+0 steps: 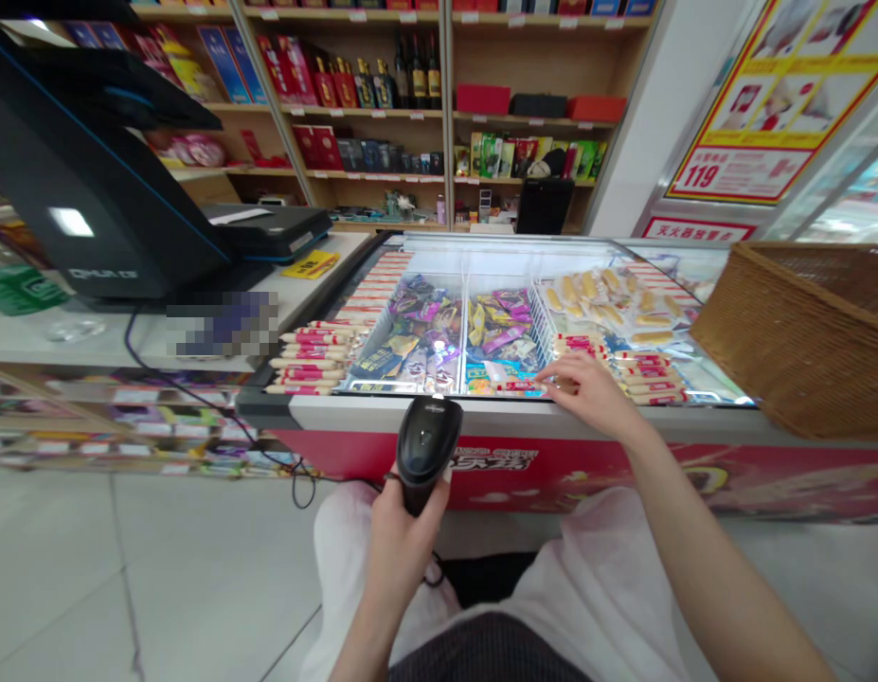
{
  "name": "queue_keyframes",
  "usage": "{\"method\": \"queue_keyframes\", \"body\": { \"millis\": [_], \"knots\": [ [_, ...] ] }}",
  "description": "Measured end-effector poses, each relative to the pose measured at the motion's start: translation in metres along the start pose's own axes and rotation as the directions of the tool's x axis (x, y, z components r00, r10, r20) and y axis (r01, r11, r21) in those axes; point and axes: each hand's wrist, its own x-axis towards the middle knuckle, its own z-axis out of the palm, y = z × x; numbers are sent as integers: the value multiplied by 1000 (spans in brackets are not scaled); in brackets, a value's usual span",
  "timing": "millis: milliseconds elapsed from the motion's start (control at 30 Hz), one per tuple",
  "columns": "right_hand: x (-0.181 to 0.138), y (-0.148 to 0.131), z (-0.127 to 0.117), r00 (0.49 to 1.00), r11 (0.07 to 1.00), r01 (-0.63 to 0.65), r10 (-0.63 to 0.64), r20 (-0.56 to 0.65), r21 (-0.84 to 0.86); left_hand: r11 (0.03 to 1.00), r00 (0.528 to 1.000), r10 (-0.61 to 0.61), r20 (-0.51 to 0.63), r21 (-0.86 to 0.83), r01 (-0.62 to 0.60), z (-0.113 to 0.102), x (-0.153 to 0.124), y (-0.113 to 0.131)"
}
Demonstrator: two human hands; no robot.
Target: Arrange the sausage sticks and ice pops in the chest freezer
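My left hand [403, 530] is wrapped round the handle of a black barcode scanner [429, 440], held in front of the chest freezer's near edge. At that edge, the fingertips of my right hand [587, 388] pinch the right end of a wrapped sausage [516, 385] with a red label, which lies crosswise on the glass lid. Similar wrapped sausages [311, 360] are piled at the left end of the lid. Another pile of sausages [648, 374] sits to the right of my right hand. Bags of corn-like cobs [609, 298] lie behind it.
The freezer [311, 414] spans the front, with colourful packs [428, 317] under its glass. A wicker basket [800, 332] stands at the right. On the left counter [289, 298] is a black checkout terminal [112, 189]; a cable [189, 393] hangs below. Stocked shelves [367, 112] line the back.
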Motion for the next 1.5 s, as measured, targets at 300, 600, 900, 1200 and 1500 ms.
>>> {"method": "queue_keyframes", "body": {
  "millis": [300,600,900,1200,1500],
  "knots": [
    [30,-27,8,988,998,40,-34,-149,38,1000,1000,13,13,10,-13,-4,1,0],
    [130,-111,105,951,927,290,-307,37,236,1000,999,20,-33,21,-19,-22,4,-6],
    [202,-175,177,951,941,310,-309,-30,134,998,996,-60,-59,13,61,-42,5,-29],
    [191,-176,171,976,948,220,-211,-61,231,999,997,-46,-66,-27,44,-44,4,-23],
    [103,-111,131,994,828,-32,82,-66,559,1000,999,20,-49,-7,-21,-32,4,-6]
  ]
}}
